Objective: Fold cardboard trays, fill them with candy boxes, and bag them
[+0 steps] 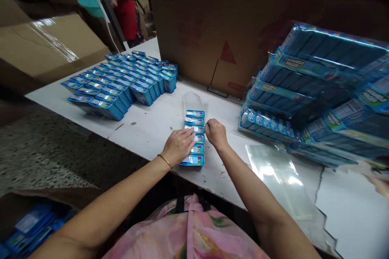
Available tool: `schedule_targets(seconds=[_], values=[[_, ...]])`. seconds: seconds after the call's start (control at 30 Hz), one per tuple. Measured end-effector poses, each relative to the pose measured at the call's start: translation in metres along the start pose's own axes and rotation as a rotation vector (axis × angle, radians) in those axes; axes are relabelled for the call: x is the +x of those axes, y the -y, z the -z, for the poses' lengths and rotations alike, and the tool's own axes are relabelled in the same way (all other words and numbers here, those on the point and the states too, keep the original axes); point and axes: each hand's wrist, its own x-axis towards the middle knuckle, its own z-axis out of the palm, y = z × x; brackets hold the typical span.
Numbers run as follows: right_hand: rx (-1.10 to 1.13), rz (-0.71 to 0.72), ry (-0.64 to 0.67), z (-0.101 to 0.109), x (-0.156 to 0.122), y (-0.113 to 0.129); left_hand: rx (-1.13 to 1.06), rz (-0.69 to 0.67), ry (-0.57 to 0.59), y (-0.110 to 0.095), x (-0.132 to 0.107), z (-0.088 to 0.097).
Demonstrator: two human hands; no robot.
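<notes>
A short row of small blue candy boxes [195,118] lies in a line on the white table [152,125], partly inside a clear plastic sleeve [192,101] that sticks out at the far end. My left hand [179,145] rests on the left side of the row, fingers laid over the boxes. My right hand [215,132] presses against the right side with fingers curled. The two hands squeeze the row between them.
Many loose blue boxes [121,85] stand in rows at the far left of the table. Wrapped packs [304,97] are piled on the right. Clear plastic bags [282,178] lie at the near right. A brown carton [227,20] stands behind. A person in red [126,4] stands far back.
</notes>
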Motion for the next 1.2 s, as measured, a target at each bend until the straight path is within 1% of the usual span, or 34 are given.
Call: schedule_targets(seconds=[0.07,0.1,0.17,0.23,0.3,0.33,0.4,0.47,0.53,0.63,0.7,0.77,0.87,0.9,0.97,1.03,1.07,1.13,1.17,1.2], values=[[0.032,0.015,-0.048,-0.002,-0.002,0.003,0.027,0.002,0.016,0.002,0.001,0.002],[0.035,0.055,-0.072,-0.002,-0.006,0.003,0.037,0.007,0.021,0.002,0.001,0.003],[0.006,0.193,-0.115,-0.001,-0.016,0.001,0.038,0.024,0.020,0.000,0.001,0.005],[-0.039,0.358,-0.129,0.001,-0.028,-0.003,0.015,0.050,0.014,-0.003,-0.001,0.005],[-0.075,0.449,-0.110,0.004,-0.035,-0.007,-0.008,0.066,0.014,-0.006,-0.002,0.005],[-0.094,0.461,-0.094,0.005,-0.036,-0.007,-0.012,0.066,0.022,-0.008,-0.003,0.004],[-0.140,0.424,-0.054,0.009,-0.034,-0.002,-0.011,0.054,0.043,-0.009,-0.003,0.003],[-0.181,0.377,-0.006,0.013,-0.025,0.008,-0.020,0.045,0.050,-0.008,-0.003,0.002],[-0.201,0.391,0.026,0.017,-0.014,0.021,-0.045,0.047,0.040,-0.006,-0.004,0.002],[-0.217,0.523,0.065,0.024,0.002,0.036,-0.079,0.050,0.028,-0.004,-0.006,0.002],[-0.224,0.615,0.106,0.027,0.008,0.042,-0.095,0.053,0.021,-0.004,-0.007,0.001],[-0.208,0.692,0.130,0.030,0.008,0.043,-0.128,0.071,-0.017,-0.005,-0.010,0.000],[-0.142,0.752,0.071,0.031,-0.005,0.037,-0.221,0.127,-0.107,-0.009,-0.015,-0.002],[-0.118,0.750,0.036,0.030,-0.011,0.033,-0.252,0.156,-0.140,-0.010,-0.018,-0.003],[-0.088,0.674,-0.036,0.027,-0.025,0.024,-0.308,0.256,-0.216,-0.009,-0.022,-0.007],[-0.087,0.517,-0.095,0.022,-0.036,0.013,-0.384,0.428,-0.286,-0.003,-0.027,-0.012],[-0.093,0.429,-0.116,0.020,-0.040,0.007,-0.444,0.519,-0.299,0.002,-0.030,-0.015],[-0.103,0.297,-0.125,0.017,-0.046,-0.002,-0.617,0.646,-0.270,0.013,-0.038,-0.022],[-0.101,0.266,-0.113,0.015,-0.048,-0.006,-0.709,0.669,-0.233,0.019,-0.042,-0.026],[-0.096,0.251,-0.096,0.013,-0.049,-0.008,-0.786,0.661,-0.189,0.023,-0.046,-0.029]])
